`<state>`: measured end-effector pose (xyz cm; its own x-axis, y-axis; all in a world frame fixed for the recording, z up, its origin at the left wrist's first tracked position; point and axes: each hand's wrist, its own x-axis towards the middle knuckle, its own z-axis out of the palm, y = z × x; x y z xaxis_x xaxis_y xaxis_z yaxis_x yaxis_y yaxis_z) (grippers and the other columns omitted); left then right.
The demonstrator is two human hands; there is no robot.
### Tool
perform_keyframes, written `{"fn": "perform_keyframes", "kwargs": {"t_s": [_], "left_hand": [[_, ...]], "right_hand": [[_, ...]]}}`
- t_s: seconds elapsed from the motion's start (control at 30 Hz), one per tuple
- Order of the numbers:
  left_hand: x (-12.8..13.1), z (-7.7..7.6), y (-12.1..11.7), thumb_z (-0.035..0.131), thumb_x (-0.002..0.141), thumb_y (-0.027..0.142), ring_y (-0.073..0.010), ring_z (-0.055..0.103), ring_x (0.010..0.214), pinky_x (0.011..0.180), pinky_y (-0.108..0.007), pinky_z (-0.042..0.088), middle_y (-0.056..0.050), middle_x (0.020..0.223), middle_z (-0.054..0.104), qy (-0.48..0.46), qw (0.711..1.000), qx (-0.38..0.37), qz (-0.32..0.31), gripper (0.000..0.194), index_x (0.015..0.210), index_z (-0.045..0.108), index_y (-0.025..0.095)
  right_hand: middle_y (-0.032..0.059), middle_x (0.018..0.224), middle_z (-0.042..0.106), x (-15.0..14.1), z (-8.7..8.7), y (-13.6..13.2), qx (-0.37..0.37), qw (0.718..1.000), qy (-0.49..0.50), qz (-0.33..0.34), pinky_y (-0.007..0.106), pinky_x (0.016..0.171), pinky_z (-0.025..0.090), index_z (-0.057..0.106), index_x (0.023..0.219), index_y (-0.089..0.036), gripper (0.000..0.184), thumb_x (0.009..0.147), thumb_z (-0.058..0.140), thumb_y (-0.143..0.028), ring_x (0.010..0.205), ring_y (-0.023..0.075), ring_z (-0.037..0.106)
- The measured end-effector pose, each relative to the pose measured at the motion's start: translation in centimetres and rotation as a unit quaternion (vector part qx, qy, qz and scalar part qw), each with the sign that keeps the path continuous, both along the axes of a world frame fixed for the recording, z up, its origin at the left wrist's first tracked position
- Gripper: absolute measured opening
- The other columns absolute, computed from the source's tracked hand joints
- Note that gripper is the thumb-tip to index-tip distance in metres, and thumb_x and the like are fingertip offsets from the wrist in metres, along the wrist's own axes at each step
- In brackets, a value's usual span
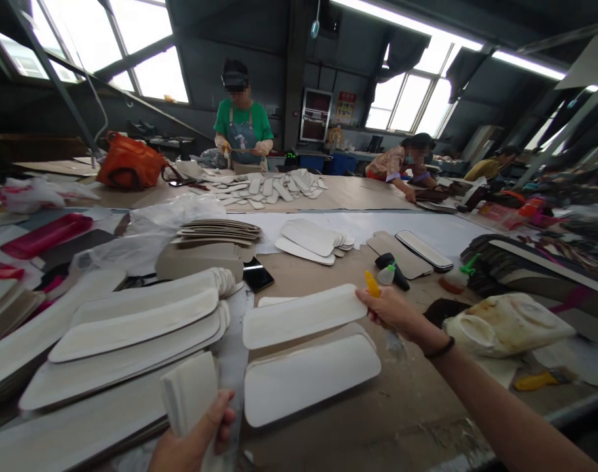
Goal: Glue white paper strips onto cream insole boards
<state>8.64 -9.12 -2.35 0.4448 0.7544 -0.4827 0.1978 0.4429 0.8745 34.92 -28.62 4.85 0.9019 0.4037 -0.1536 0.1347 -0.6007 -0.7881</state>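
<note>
White strip (303, 316) pinched at its edge by right hand (390, 309), left hand (200, 432) gripping folded pad (191, 392)

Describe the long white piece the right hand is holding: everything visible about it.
The long white piece is a flat, thin panel with rounded ends, matte and off-white, looking like stiff foam or board. It lies roughly level, tilted slightly up to the right, raised just above a similar, wider white panel on the brown table. The right hand grips its right end, together with a yellow-tipped tool. Its left end hangs free.
</note>
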Motion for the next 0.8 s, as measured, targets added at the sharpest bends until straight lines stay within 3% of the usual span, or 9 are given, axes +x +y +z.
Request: {"fn": "perform_keyframes", "kwargs": {"t_s": [0.1, 0.23, 0.33, 0.47, 0.6, 0.7, 0.8], "left_hand": [[-0.2, -1.4, -0.2, 0.078, 0.05, 0.052, -0.0135, 0.048, 0.047, 0.047, -0.024, 0.04, -0.001, 0.049, 0.057, 0.01, 0.999, 0.034, -0.023, 0.046, 0.068, 0.066, 0.011], [-0.1, -1.5, -0.7, 0.077, 0.053, 0.046, -0.0135, 0.047, 0.05, 0.049, -0.024, 0.037, 0.0, 0.051, 0.056, 0.033, 0.999, 0.02, -0.027, 0.039, 0.069, 0.066, 0.012], [0.3, -1.1, -0.8, 0.075, 0.055, 0.049, -0.0135, 0.047, 0.049, 0.049, -0.025, 0.037, 0.0, 0.05, 0.056, 0.024, 0.997, 0.008, -0.068, 0.041, 0.067, 0.065, 0.012], [0.5, -1.1, -1.0, 0.074, 0.056, 0.047, -0.0134, 0.046, 0.046, 0.047, -0.026, 0.035, -0.001, 0.046, 0.055, 0.015, 0.995, 0.013, -0.094, 0.037, 0.06, 0.062, 0.012], [0.3, -1.8, -1.1, 0.073, 0.058, 0.042, -0.0137, 0.048, 0.047, 0.048, -0.025, 0.035, -0.001, 0.047, 0.056, 0.007, 0.996, 0.018, -0.091, 0.036, 0.07, 0.065, 0.01], [0.1, -2.3, -1.0, 0.073, 0.057, 0.045, -0.015, 0.049, 0.047, 0.048, -0.026, 0.036, -0.003, 0.047, 0.057, 0.008, 0.995, 0.022, -0.099, 0.039, 0.07, 0.065, 0.009], [-0.1, -2.6, -0.9, 0.072, 0.057, 0.043, -0.0156, 0.05, 0.048, 0.048, -0.027, 0.037, -0.003, 0.048, 0.058, 0.002, 0.995, 0.021, -0.098, 0.037, 0.071, 0.064, 0.01]], "right_hand": [[0.0, 0.048, 0.051, 0.6, -0.3, 0.3, -0.053, 0.993, -0.101, -0.022, 0.024, 0.045, 0.035, 0.049, 0.054, -0.019, 0.034, 0.081, 0.056, -0.039, 0.042, 0.0111, 0.045], [0.0065, 0.068, 0.064, -2.7, 0.1, -0.1, 0.049, 0.993, -0.109, 0.003, 0.026, 0.056, 0.045, 0.064, 0.075, -0.016, 0.05, 0.085, 0.044, -0.062, 0.059, 0.0161, 0.058], [0.0049, 0.068, 0.062, -6.3, 0.7, 0.6, 0.09, 0.99, -0.106, 0.038, 0.025, 0.057, 0.045, 0.067, 0.075, -0.017, 0.064, 0.083, 0.035, -0.072, 0.062, 0.0148, 0.056], [0.0006, 0.054, 0.051, -10.3, -0.3, 3.0, 0.187, 0.981, 0.006, 0.046, 0.022, 0.043, 0.036, 0.061, 0.065, -0.016, 0.066, 0.077, 0.039, -0.077, 0.046, 0.0099, 0.043], [0.0016, 0.064, 0.057, -12.6, -2.8, 5.2, 0.272, 0.95, 0.155, 0.019, 0.021, 0.043, 0.04, 0.059, 0.068, -0.016, 0.058, 0.069, 0.057, -0.073, 0.048, 0.0092, 0.047], [-0.0012, 0.062, 0.057, -13.4, -4.2, 5.8, 0.277, 0.936, 0.217, 0.015, 0.022, 0.047, 0.044, 0.056, 0.072, -0.016, 0.049, 0.062, 0.071, -0.062, 0.049, 0.0092, 0.049], [-0.0036, 0.058, 0.057, -13.7, -4.7, 5.6, 0.249, 0.942, 0.223, 0.028, 0.022, 0.049, 0.044, 0.054, 0.073, -0.017, 0.041, 0.061, 0.076, -0.05, 0.048, 0.0095, 0.051]]}}
